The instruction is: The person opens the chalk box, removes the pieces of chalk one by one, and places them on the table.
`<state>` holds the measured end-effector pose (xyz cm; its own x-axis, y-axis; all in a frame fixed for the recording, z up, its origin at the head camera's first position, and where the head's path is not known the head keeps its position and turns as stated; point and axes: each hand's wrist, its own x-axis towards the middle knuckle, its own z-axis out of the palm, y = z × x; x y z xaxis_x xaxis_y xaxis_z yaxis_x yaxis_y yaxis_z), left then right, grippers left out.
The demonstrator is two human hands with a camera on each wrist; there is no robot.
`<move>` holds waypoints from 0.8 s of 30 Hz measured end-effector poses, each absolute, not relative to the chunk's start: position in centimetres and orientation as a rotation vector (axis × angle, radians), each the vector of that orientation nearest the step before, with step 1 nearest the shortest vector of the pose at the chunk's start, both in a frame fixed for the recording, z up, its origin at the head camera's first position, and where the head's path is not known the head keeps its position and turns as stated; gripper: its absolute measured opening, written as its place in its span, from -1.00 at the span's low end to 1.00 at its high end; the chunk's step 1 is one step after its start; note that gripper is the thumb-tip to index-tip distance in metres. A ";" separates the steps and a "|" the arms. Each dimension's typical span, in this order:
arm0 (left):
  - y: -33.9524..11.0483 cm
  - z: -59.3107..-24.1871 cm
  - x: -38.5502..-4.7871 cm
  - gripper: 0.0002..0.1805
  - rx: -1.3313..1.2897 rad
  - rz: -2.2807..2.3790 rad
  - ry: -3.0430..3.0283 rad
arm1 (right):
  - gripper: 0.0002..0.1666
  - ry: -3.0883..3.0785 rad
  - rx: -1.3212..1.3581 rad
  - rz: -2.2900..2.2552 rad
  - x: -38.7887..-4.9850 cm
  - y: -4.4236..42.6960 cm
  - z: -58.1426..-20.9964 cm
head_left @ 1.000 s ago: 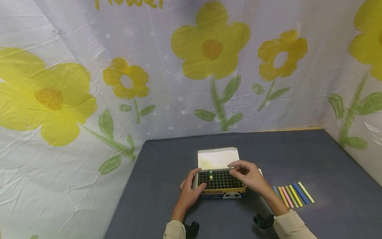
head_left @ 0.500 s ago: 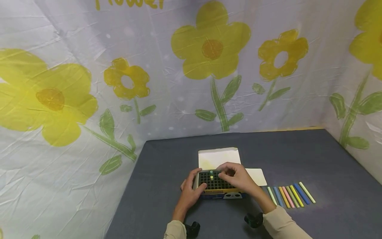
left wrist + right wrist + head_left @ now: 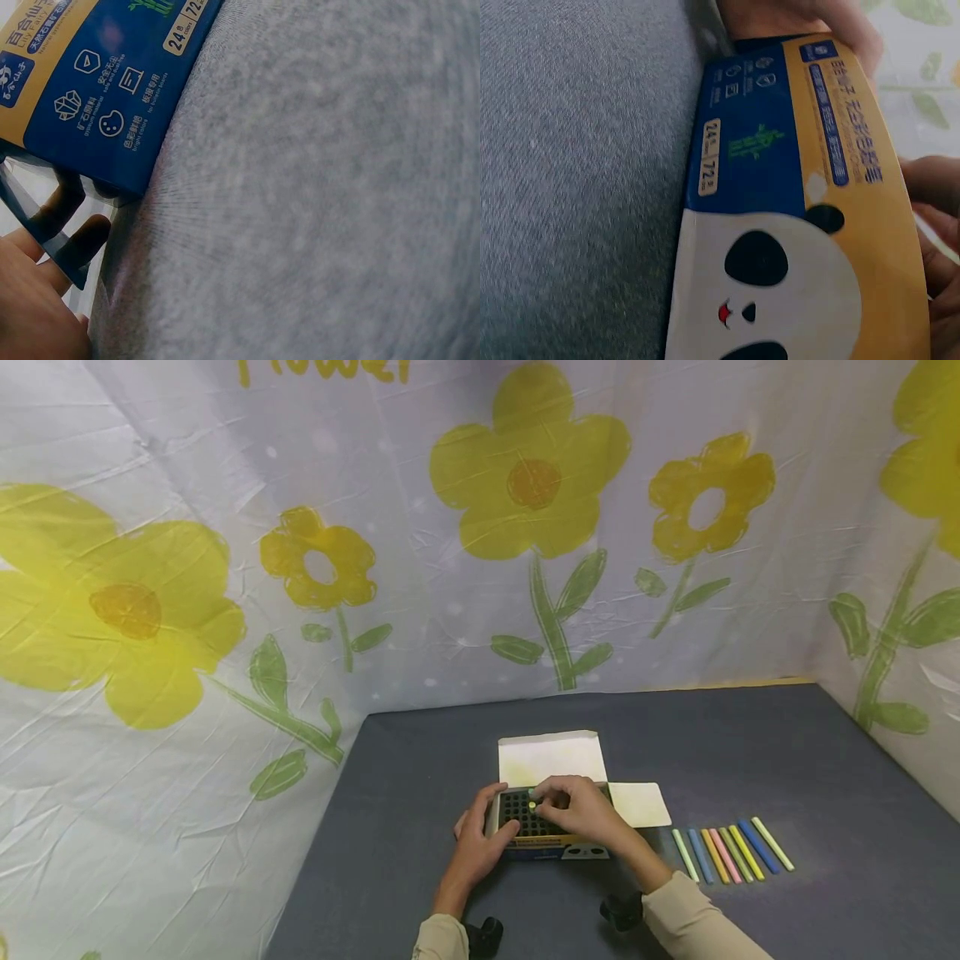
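Observation:
A chalk box (image 3: 532,850) with a panda on its front stands with its lid raised, showing a black insert full of round holes. My left hand (image 3: 474,839) grips its left end, thumb at the front edge and fingers behind; the left wrist view shows fingers (image 3: 88,236) beside a flap at the blue end of the box (image 3: 97,97). Two chalk ends rise from the insert: a green chalk (image 3: 531,792) and a yellow chalk (image 3: 532,807). My right hand (image 3: 585,810) is over the insert, bent index finger and thumb tips at these chalks. Whether they pinch one is unclear.
Several chalk sticks (image 3: 726,853) in different colours lie in a row right of the box on the dark table (image 3: 427,760). The white lid (image 3: 550,758) stands up behind the insert, and a side flap (image 3: 640,804) extends right. A flower-printed cloth (image 3: 420,635) hangs behind.
My right hand has moved left across the insert to the two chalk ends, uncovering the side flap and a pale chalk in the row. My left hand stays on the box.

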<state>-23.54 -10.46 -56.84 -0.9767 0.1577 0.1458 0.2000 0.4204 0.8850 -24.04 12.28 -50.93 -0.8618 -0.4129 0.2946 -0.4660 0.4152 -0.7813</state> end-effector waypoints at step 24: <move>-10.4 -57.0 -23.6 -0.36 -0.316 -1.649 -2.608 | -0.84 -2.674 0.620 1.062 -23.5 10.5 -51.2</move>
<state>-23.61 -10.40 -57.03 -0.9784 0.1501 0.1422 0.1929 0.4143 0.8895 -23.50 10.55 -51.21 -0.8923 -0.3081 0.3299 -0.4505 0.6542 -0.6075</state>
